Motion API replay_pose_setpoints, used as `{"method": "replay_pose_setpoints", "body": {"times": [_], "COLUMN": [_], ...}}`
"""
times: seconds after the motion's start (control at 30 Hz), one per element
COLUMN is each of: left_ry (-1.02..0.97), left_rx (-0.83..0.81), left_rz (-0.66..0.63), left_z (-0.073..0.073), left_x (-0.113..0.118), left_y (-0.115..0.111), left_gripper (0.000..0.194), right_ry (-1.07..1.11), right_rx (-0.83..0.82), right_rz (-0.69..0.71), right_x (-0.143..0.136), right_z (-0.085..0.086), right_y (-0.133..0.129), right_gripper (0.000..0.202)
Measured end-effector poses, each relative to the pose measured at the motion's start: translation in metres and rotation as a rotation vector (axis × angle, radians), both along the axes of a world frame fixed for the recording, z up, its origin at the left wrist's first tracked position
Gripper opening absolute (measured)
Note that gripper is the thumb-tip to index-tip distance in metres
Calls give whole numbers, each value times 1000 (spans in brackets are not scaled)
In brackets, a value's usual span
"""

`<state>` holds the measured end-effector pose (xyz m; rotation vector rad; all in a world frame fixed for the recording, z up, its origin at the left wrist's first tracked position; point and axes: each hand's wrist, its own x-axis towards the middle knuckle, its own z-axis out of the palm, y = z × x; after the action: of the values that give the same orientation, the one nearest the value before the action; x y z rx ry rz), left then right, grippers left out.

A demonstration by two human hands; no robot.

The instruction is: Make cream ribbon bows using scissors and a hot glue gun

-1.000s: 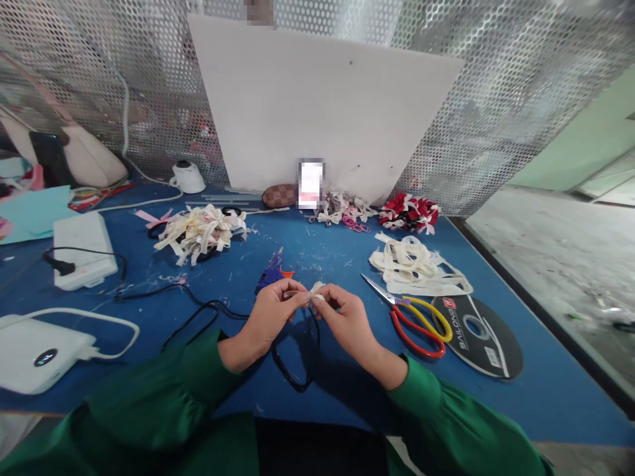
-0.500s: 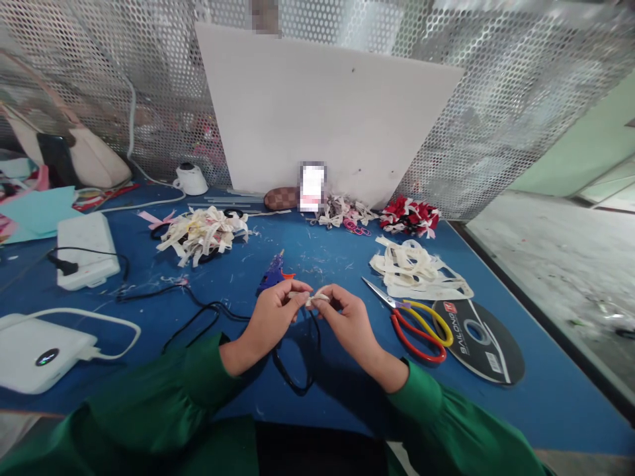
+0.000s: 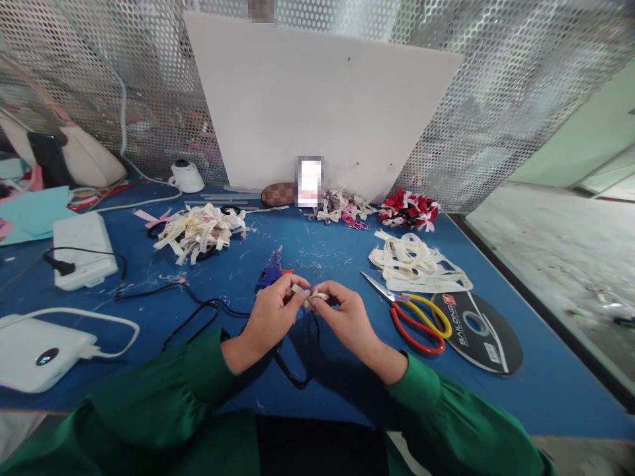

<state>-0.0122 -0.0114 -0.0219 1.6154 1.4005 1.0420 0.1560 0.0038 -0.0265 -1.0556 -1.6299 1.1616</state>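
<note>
My left hand point(image 3: 272, 314) and my right hand point(image 3: 350, 319) meet above the blue table, fingertips pinched together. Between them is a small cream ribbon point(image 3: 298, 289), with one short end showing at the left fingers and a folded part at the right ones. Its exact shape is mostly hidden by the fingers. A black cord point(image 3: 296, 382) hangs or lies in a loop just below the hands; whether it joins the ribbon I cannot tell. Behind my left hand lies a blue glue gun point(image 3: 270, 270) with an orange trigger.
Scissors point(image 3: 417, 317) with red and yellow handles lie right, beside a black ribbon spool point(image 3: 479, 334) and loose cream ribbon point(image 3: 417, 264). Piles of ribbon bows point(image 3: 198, 231) and red bows point(image 3: 409, 210) sit farther back. A white power bank point(image 3: 44, 350) and power strip point(image 3: 82, 251) stand left.
The ribbon has turned slightly between the fingers, and its left end now points up more. Both hands stay in nearly the same place. The view has tilted a little.
</note>
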Motion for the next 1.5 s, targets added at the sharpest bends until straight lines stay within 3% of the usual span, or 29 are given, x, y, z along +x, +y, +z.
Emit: {"method": "replay_pose_setpoints", "body": {"times": [0.23, 0.43, 0.57, 0.67, 0.87, 1.07, 1.23, 1.37, 1.5], "left_ry": [152, -105, -131, -75, -39, 154, 430, 678, 786], "left_rx": [80, -13, -7, -18, 22, 176, 373, 538, 578], "left_rz": [12, 36, 60, 45, 27, 1, -14, -62, -122], "left_z": [5, 6, 5, 7, 9, 5, 5, 4, 0], "left_x": [2, 0, -1, -1, 0, -4, -5, -5, -6], "left_y": [-5, -4, -1, 1, 2, -1, -1, -2, -4], "left_gripper": [28, 38, 32, 26, 25, 28, 31, 31, 36], "right_ry": [-181, -241, -91, 55, 150, 187, 251, 163, 28], "right_rx": [171, 306, 101, -99, -154, -194, -252, -253, -171], "right_rz": [-19, 38, 2, 56, 71, 45, 5, -6, -18], "right_x": [4, 6, 3, 2, 3, 5, 7, 6, 6], "right_z": [-1, 6, 7, 6, 7, 9, 11, 9, 3], "right_y": [0, -2, -1, 1, 4, 4, 6, 7, 8], "right_gripper": [16, 14, 7, 6, 13, 18, 24, 28, 19]}}
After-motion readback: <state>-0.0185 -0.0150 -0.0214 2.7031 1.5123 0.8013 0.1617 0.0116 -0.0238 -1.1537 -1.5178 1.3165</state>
